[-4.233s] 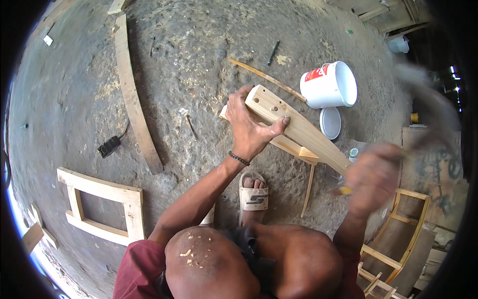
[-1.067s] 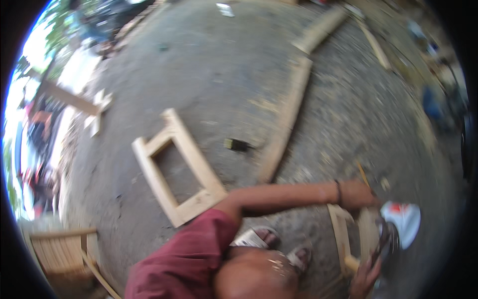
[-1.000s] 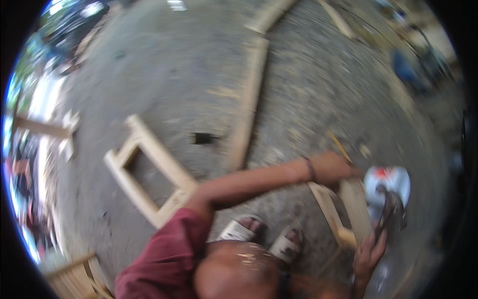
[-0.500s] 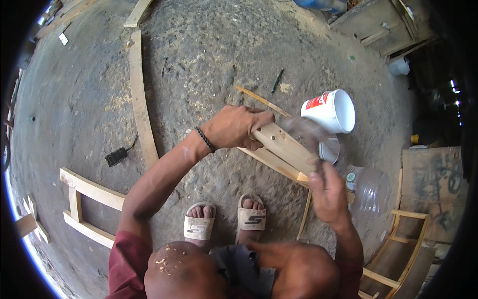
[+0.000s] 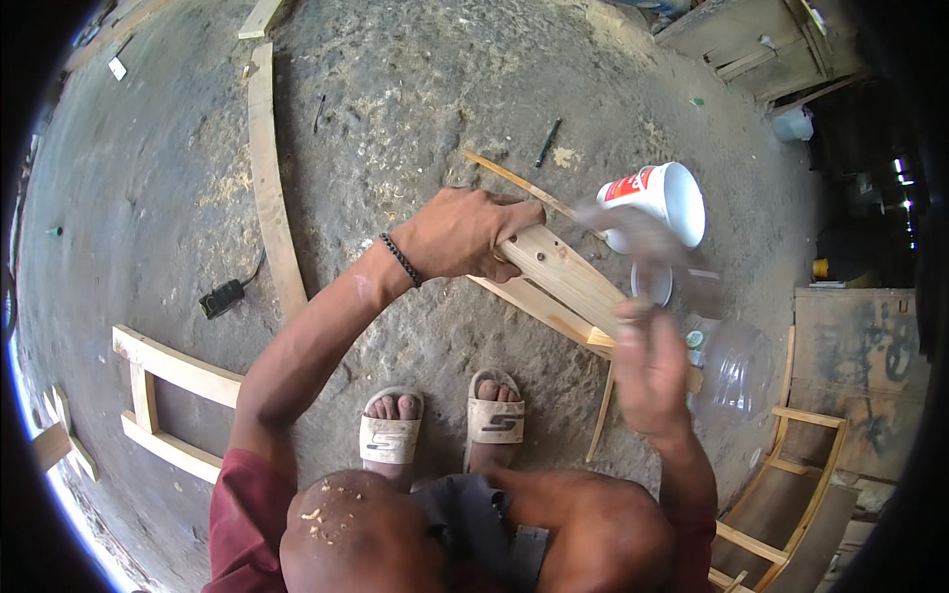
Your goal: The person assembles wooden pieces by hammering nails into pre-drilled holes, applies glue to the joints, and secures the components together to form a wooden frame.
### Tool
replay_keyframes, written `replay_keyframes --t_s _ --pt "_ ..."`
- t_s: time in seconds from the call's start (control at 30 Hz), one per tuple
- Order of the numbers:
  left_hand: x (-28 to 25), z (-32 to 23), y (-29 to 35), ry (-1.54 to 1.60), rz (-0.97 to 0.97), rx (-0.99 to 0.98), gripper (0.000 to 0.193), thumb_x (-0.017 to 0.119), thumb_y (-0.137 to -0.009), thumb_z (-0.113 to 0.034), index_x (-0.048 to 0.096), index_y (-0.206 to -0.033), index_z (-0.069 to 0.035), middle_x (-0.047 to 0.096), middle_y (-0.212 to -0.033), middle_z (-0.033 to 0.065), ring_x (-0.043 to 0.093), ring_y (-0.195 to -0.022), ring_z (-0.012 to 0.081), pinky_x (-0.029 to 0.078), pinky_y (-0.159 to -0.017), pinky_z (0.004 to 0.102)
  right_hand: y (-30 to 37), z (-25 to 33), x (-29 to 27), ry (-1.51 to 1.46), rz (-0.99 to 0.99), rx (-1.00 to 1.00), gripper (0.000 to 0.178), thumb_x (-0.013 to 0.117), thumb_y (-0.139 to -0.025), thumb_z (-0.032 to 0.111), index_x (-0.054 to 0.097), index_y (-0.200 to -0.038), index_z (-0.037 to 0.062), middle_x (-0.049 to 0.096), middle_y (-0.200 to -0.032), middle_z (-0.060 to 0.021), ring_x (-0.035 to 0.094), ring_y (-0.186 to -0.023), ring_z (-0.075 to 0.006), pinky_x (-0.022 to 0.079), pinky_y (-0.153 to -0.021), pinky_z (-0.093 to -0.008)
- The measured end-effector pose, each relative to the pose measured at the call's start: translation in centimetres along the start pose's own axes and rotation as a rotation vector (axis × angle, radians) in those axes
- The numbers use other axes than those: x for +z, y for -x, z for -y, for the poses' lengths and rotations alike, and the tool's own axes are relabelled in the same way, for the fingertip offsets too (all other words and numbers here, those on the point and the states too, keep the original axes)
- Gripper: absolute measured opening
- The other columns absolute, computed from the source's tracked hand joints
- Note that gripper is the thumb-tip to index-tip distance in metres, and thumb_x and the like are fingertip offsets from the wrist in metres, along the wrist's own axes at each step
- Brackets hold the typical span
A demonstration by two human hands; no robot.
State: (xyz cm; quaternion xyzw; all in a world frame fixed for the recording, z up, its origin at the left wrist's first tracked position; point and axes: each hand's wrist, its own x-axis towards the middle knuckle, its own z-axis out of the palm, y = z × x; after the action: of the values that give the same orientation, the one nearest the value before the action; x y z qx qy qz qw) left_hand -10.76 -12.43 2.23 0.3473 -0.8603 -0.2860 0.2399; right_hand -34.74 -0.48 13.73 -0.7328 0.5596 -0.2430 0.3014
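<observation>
My left hand (image 5: 473, 235) is closed around the far left end of a pale wooden board (image 5: 568, 279), part of a narrow wooden frame held at a slant above the floor. Dark nail heads dot the board's top face close to my fingers. In my closed right hand (image 5: 652, 371) is a hammer (image 5: 641, 237), its head smeared by motion over the right side of the board. Part of the frame's lower rail (image 5: 539, 306) shows beneath the board. My left fingertips are partly hidden behind the wood.
A white bucket (image 5: 682, 208) lies tipped beyond the hammer, with a clear plastic jug (image 5: 733, 371) nearer on the right. Wooden frames lie at left (image 5: 178, 361) and lower right (image 5: 761, 544). A long plank (image 5: 272, 188) and a black plug (image 5: 222, 298) rest on the rough floor.
The hammer head has swung up and to the right, away from my left hand. My left hand still grips the board. The whole view has shifted slightly.
</observation>
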Motion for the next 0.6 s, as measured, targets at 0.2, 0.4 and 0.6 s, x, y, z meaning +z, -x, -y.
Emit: replay_keyframes --t_s 0.2,0.4,0.6 --pt "0.3 0.0 -0.5 0.036 0.006 0.006 0.043 0.081 -0.073 -0.026 0.052 -0.102 -0.014 0.066 -0.091 0.0055 0.069 -0.086 0.0319 0.056 -0.070 0.0452 2.2 -0.4 -3.3 -0.477 -0.261 -0.431 0.026 0.050 -0.102 0.026 0.052 -0.108 0.0005 0.055 -0.069 -0.0078 0.052 -0.052 -0.0188 0.042 -0.045 -0.0308" --pt "0.0 0.0 -0.8 0.003 -0.006 0.026 0.042 0.081 -0.074 -0.025 0.051 -0.102 -0.014 0.066 -0.091 0.0057 0.069 -0.086 0.0324 0.055 -0.070 0.0452 -1.2 -2.6 0.1 0.181 0.027 0.009 0.015 0.051 -0.101 0.016 0.058 -0.103 0.0031 0.058 -0.067 -0.0079 0.058 -0.057 -0.0182 0.042 -0.049 -0.0345" --pt "-0.1 0.0 0.1 0.012 -0.001 -0.008 0.043 0.082 -0.073 -0.025 0.051 -0.102 -0.014 0.066 -0.090 0.0058 0.069 -0.085 0.0324 0.054 -0.071 0.0445 0.7 0.9 -1.8 -0.390 -0.273 -0.269 0.027 0.049 -0.104 0.027 0.058 -0.103 0.0022 0.055 -0.066 -0.0045 0.051 -0.053 -0.0145 0.040 -0.048 -0.0280"
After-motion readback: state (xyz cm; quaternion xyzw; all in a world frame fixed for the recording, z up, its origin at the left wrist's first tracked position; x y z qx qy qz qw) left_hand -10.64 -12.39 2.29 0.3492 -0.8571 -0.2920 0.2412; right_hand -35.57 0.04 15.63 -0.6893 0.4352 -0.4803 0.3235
